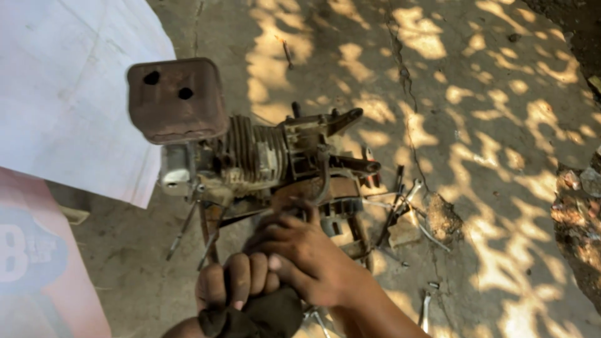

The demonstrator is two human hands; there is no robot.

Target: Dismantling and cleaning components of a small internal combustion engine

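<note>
Gripping dark rag [260,316], left hand [235,281] fisted; right hand [307,253] touching engine [263,156].

A flat pink printed sign with blue lettering [37,263] lies at the lower left, beneath a large white printed sheet [69,94].

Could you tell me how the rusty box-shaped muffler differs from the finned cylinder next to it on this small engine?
The muffler is a smooth, rounded box, rust-brown, with two dark holes in its face; the finned cylinder is ribbed with thin parallel fins and looks grey and grimy. The muffler sits at the engine's upper left end, while the cylinder lies further in, nearer the person's right hand. Both are worn metal parts of the same engine.
</note>
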